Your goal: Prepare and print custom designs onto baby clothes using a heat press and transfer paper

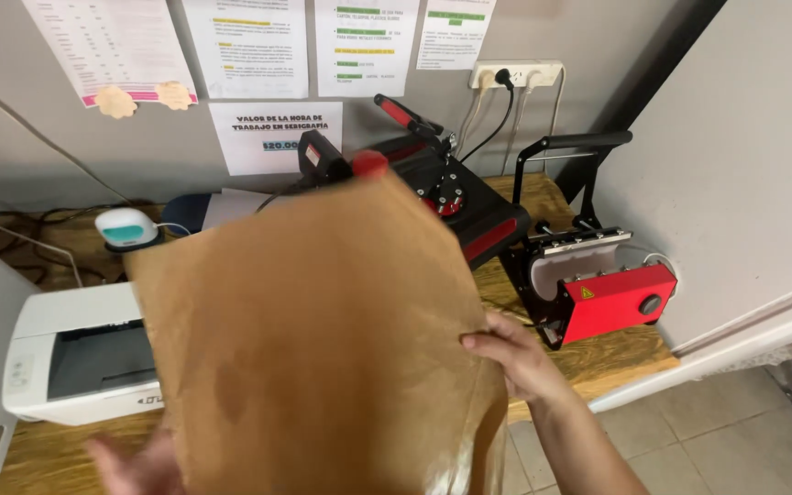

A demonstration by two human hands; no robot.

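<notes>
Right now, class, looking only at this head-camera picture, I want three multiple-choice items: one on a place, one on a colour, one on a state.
1. Where does the white printer stand?
A. At the left of the wooden table
B. On the floor tiles
C. On top of the red mug press

2. What colour is the large sheet that the hands hold?
A. Blue
B. Brown
C. White

3. How does the right hand meet the sheet?
A. It hangs well clear of it
B. It lies flat under the printer
C. Its grip is on the sheet's right edge

Answers:
1 A, the printer sits at the left end of the table top.
2 B, the sheet is brown, with darker stains.
3 C, the thumb lies over the sheet's right edge; the left hand shows blurred at its lower left corner.
</notes>
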